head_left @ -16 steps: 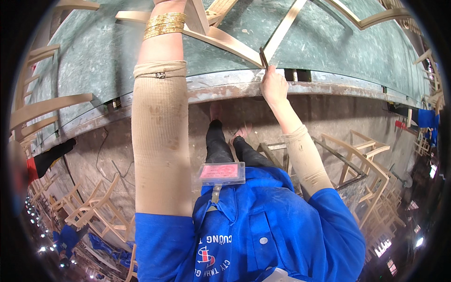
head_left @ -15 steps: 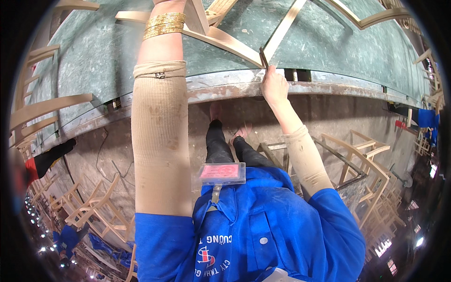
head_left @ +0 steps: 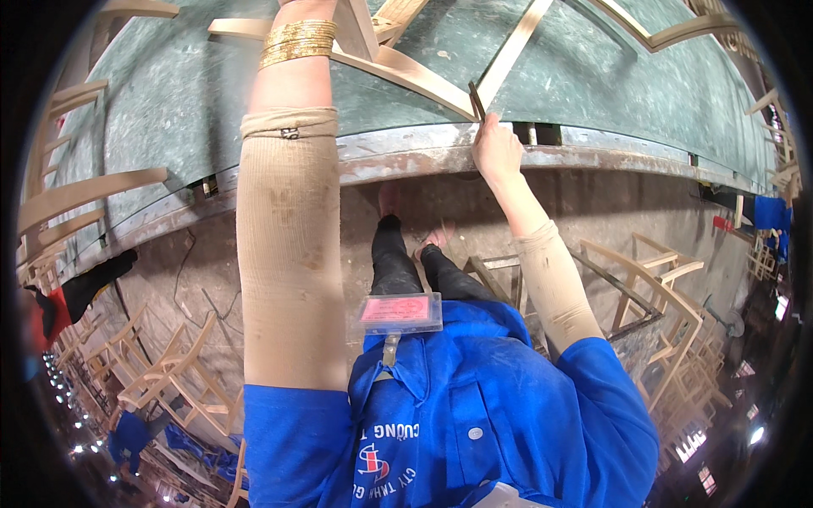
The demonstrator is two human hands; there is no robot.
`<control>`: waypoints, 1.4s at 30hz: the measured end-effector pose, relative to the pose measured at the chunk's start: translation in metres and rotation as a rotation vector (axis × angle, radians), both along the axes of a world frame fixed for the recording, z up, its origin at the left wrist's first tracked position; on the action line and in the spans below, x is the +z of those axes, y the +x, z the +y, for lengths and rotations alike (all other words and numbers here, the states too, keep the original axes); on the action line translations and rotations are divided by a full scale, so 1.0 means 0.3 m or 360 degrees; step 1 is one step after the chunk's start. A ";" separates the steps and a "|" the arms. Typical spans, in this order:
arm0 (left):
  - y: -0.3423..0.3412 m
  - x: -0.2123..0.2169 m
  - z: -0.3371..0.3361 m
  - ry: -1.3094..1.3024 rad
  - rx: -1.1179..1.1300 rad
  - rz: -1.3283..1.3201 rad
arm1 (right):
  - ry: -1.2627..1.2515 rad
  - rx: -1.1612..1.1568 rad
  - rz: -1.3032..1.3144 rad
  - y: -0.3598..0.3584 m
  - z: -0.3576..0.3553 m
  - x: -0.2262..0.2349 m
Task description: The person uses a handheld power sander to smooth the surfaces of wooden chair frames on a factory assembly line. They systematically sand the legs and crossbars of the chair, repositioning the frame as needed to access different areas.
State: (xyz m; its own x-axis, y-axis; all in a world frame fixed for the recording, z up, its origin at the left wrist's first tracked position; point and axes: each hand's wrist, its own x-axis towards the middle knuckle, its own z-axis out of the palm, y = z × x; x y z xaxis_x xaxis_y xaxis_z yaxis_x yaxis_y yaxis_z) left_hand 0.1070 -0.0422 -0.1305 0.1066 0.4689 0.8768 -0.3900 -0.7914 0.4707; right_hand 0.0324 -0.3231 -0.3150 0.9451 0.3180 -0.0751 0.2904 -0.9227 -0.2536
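Note:
A pale wooden chair frame (head_left: 423, 83) lies on the green tabletop (head_left: 584, 93), its two slanting pieces meeting at a corner near the table's front edge. My right hand (head_left: 497, 151) is closed round a thin, dark, flat strip-like tool (head_left: 477, 100), whose upper part stands against that corner. Only the back of my left hand (head_left: 301, 8) shows at the top edge, beside the upper wooden parts of the frame. Its fingers are cut off by the picture, so I cannot tell what they touch. Gold bangles circle that wrist.
A worn metal rail (head_left: 610, 152) edges the table. More curved wooden pieces (head_left: 93, 193) lie at the left, and another frame (head_left: 677, 34) at the far right. Wooden chair frames (head_left: 665, 292) stand on the floor behind at both sides. Another person (head_left: 59, 309) is at the left rim.
The dark tool and my right hand have shifted very slightly at the frame's corner. A person at the left rim has moved a little. My left arm is nearly still.

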 end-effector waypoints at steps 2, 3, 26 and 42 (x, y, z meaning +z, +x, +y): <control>0.009 -0.001 0.003 0.0029 0.0024 -0.0020 | 0.0094 -0.0099 -0.0056 0.024 -0.009 0.019; 0.008 -0.002 0.005 0.0057 0.0080 -0.0014 | 0.0221 -0.0116 -0.0066 0.028 -0.014 0.059; 0.016 -0.003 -0.009 0.0054 0.0011 -0.0038 | 0.0070 0.0047 0.0005 -0.025 -0.042 -0.007; 0.029 -0.007 -0.012 0.0102 0.0087 0.0003 | 0.0061 0.0045 0.0003 -0.002 -0.034 -0.024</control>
